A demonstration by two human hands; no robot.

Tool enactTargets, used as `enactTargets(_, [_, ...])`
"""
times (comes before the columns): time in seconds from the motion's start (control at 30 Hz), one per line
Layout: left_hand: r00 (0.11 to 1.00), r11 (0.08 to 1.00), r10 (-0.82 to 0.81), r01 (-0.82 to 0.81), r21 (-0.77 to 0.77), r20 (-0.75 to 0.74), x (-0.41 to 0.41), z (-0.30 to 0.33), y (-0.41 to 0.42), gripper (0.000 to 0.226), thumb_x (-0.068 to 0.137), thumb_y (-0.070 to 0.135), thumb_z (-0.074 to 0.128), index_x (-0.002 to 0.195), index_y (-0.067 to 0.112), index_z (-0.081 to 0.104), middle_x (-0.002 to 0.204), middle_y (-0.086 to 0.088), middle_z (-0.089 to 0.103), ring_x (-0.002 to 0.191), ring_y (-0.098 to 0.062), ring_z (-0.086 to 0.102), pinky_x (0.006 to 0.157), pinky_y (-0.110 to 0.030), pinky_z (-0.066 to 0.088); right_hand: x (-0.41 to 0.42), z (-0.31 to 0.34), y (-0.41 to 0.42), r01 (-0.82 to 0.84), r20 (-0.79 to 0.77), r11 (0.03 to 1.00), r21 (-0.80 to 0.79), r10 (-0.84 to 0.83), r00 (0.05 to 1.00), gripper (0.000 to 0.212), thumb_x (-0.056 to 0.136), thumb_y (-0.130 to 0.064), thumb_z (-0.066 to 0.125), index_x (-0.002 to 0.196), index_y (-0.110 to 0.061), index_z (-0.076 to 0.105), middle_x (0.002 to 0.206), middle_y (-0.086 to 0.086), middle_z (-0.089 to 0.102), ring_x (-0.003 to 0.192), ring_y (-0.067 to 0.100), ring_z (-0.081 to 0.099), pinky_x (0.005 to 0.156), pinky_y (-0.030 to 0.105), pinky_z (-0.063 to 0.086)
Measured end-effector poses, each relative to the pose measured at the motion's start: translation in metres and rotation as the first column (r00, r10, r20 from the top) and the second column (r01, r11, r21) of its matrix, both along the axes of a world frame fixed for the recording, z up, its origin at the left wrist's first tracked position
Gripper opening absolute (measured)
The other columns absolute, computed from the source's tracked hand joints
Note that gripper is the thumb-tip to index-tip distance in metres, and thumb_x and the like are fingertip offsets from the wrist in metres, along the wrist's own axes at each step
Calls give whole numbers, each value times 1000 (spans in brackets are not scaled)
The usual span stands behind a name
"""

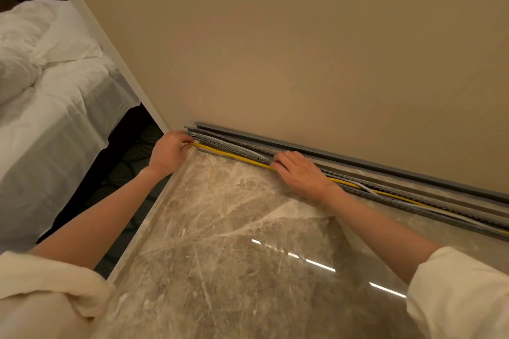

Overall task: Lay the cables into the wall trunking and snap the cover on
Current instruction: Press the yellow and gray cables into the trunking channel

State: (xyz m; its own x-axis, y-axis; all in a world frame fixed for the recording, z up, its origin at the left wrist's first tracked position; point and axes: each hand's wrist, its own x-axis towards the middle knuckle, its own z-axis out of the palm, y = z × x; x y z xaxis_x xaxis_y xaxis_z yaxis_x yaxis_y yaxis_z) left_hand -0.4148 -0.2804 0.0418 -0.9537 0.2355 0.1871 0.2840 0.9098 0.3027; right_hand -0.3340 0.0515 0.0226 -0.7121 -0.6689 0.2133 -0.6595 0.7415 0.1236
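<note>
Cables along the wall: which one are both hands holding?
The yellow cable. The left hand pinches its end and the right hand grips it further along; the white cable lies untouched in the trunking.

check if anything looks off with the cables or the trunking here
Between the hands, the yellow cable runs outside the slotted trunking, along its near edge on the marble top. The grey cover lies loose against the wall, not snapped on.

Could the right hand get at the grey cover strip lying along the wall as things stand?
Probably yes. The right hand rests on the yellow cable at the trunking, and the cover strip lies just behind it against the wall, with nothing between them.
</note>
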Motion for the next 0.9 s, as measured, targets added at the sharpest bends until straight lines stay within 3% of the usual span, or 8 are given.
enactTargets(0.13, [996, 999, 10, -13, 33, 93, -8, 1, -3, 20, 89, 3, 55, 102, 0, 70, 102, -20, 72, 91, -35, 65, 83, -43, 51, -2, 4, 7, -20, 13, 1000, 14, 20, 1000, 49, 72, -10, 77, 117, -3, 57, 110, 14, 63, 97, 26, 61, 80, 33, 52])
enactTargets(0.23, [986, 998, 34, -44, 54, 163, -13, -1, -6, 21, 90, 3, 55, 103, -1, 69, 102, -21, 72, 90, -36, 66, 82, -39, 50, -1, 2, 13, -21, 96, 999, 41, 17, 995, 66, 75, -5, 73, 135, -1, 45, 132, 21, 54, 120, 33, 54, 99, 40, 47])
enactTargets(0.33, [977, 995, 67, -81, 59, 201, -14, -5, -8, 20, 91, 4, 53, 103, -2, 69, 102, -22, 72, 90, -37, 65, 82, -40, 50, 1, 2, 15, -40, 133, 996, 82, 29, 991, 67, 83, 2, 62, 143, 1, 31, 146, 22, 40, 134, 35, 40, 110, 44, 34])
enactTargets(0.47, [991, 994, 49, -60, 89, 121, -11, -4, -8, 22, 94, 6, 49, 98, -2, 69, 93, -21, 73, 80, -35, 66, 74, -40, 50, 1, 2, 16, -31, 120, 995, 94, 20, 993, 68, 83, 6, 59, 143, 4, 27, 149, 25, 33, 138, 37, 32, 113, 47, 32])
enactTargets(0.53, [999, 997, 22, -25, 79, 46, -11, 2, -9, 23, 94, 7, 48, 99, -1, 69, 90, -20, 74, 77, -35, 67, 73, -41, 53, 1, 1, 17, -32, 128, 997, 68, 23, 991, 67, 81, 8, 60, 142, 5, 31, 145, 26, 38, 135, 38, 36, 109, 48, 37])
enactTargets(0.7, [990, 990, -94, 82, -113, -106, -25, 29, -10, 27, 86, -9, 49, 104, -1, 68, 96, -24, 72, 87, -40, 67, 79, -49, 55, -1, -2, 18, -14, 139, 1000, -5, 15, 990, 63, 78, 12, 63, 136, 8, 39, 137, 25, 48, 127, 37, 47, 100, 46, 47])
enactTargets(0.9, [983, 913, -185, 169, -371, -9, -47, 49, -10, 41, 84, -14, 46, 118, 2, 61, 111, -21, 67, 99, -38, 64, 82, -51, 53, -1, -4, 19, -1, 142, 998, -60, 10, 990, 63, 77, 7, 65, 135, 7, 40, 133, 24, 51, 123, 36, 50, 100, 44, 48])
